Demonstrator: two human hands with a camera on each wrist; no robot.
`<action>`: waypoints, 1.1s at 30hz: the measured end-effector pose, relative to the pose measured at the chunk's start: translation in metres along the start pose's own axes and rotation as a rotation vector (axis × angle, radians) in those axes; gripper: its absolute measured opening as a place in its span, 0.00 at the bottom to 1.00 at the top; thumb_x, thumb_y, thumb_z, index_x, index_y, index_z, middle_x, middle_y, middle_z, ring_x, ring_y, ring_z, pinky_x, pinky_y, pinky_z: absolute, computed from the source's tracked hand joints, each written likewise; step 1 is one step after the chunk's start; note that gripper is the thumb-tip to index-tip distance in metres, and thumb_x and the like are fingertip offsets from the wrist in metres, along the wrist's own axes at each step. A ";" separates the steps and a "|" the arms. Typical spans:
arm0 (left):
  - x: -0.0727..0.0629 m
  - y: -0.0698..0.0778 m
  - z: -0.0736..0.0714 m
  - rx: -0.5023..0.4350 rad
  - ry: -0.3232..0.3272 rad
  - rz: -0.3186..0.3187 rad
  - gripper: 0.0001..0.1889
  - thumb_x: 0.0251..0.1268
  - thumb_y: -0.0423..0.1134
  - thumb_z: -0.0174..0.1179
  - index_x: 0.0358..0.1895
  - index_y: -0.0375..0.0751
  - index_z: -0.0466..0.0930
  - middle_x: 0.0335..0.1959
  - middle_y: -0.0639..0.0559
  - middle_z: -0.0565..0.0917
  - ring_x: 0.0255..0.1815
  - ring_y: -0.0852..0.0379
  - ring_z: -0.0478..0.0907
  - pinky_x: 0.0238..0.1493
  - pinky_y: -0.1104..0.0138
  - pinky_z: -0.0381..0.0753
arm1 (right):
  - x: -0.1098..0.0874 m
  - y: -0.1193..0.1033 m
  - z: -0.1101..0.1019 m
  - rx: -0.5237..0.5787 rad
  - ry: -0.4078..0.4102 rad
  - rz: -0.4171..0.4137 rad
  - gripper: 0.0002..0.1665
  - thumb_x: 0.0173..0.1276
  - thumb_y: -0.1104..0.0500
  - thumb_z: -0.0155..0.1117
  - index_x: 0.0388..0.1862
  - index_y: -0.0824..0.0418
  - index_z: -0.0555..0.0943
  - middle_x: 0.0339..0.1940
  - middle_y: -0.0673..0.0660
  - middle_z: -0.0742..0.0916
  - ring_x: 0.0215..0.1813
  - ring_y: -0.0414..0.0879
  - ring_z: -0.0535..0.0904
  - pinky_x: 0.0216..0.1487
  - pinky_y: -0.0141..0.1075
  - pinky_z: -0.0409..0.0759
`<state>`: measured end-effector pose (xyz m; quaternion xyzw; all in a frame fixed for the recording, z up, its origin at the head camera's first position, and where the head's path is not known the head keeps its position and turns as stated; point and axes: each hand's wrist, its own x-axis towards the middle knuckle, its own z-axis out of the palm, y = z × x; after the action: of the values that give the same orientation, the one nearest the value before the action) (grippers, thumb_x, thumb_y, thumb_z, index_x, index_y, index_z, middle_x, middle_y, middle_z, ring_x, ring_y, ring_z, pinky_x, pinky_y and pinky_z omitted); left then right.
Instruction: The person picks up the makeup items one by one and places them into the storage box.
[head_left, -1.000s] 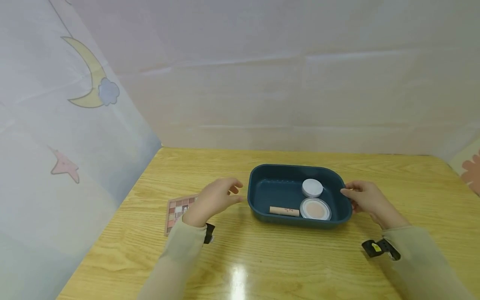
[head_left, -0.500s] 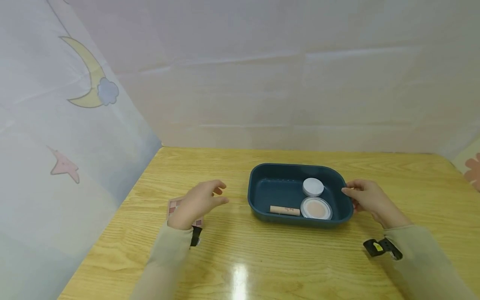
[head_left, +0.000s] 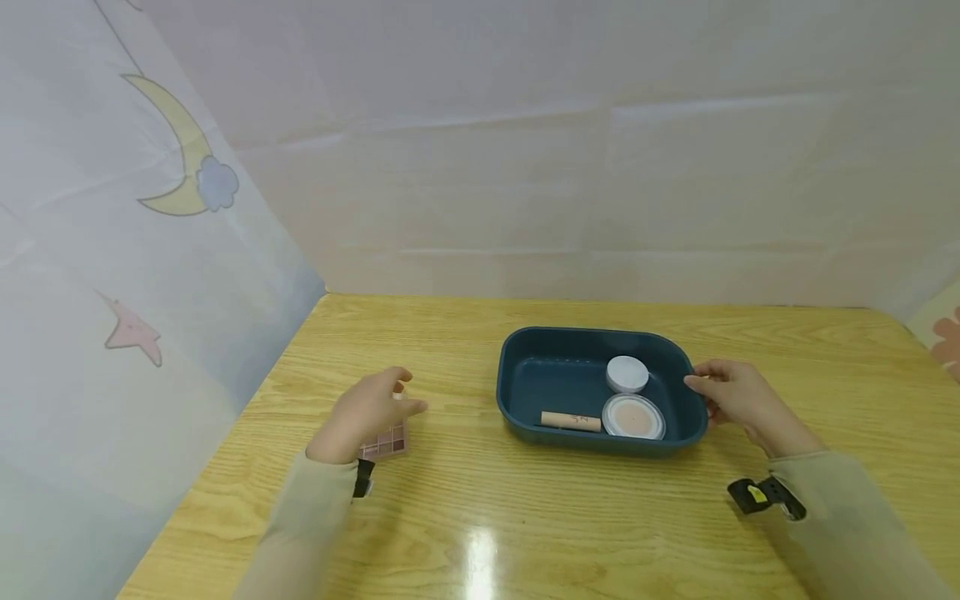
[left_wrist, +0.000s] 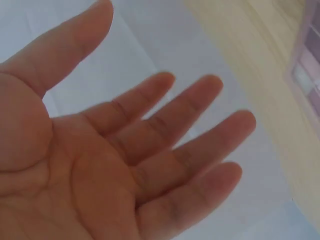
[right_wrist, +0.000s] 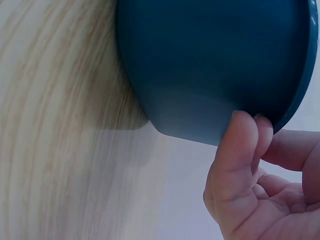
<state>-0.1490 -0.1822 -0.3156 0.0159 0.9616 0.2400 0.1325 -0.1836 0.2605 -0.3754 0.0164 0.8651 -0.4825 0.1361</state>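
Note:
My left hand (head_left: 363,417) is above an eyeshadow palette (head_left: 389,442) on the left of the table, covering part of it. In the left wrist view its fingers (left_wrist: 185,160) are spread and nothing lies in the palm; the palette's edge shows at the upper right. With thumb and fingers my right hand (head_left: 741,402) pinches the right rim of a dark blue bin (head_left: 592,442). Inside the bin lie a round white lidded container (head_left: 627,373), a round clear-rimmed compact (head_left: 633,417) with a beige centre and a beige tube (head_left: 570,422).
The wooden table (head_left: 480,500) carries the bin and the palette. A pale cloth backdrop (head_left: 480,183) hangs behind it, and a patterned cloth (head_left: 90,400) runs along the left edge. Black straps are on both wrists.
My left hand has moved left, away from the bin, and now covers the left part of the palette, with its right part showing. The right hand stays on the bin's rim.

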 end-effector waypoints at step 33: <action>0.010 -0.069 0.007 0.135 -0.200 -0.077 0.65 0.42 0.46 0.80 0.73 0.20 0.39 0.73 0.21 0.39 0.69 0.17 0.38 0.63 0.31 0.50 | 0.000 0.001 -0.001 0.007 -0.011 -0.004 0.27 0.79 0.60 0.46 0.62 0.85 0.60 0.29 0.55 0.77 0.26 0.42 0.74 0.28 0.35 0.81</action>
<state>-0.1547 -0.2387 -0.3562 0.0117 0.9574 0.1668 0.2355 -0.1839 0.2614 -0.3758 0.0122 0.8626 -0.4860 0.1399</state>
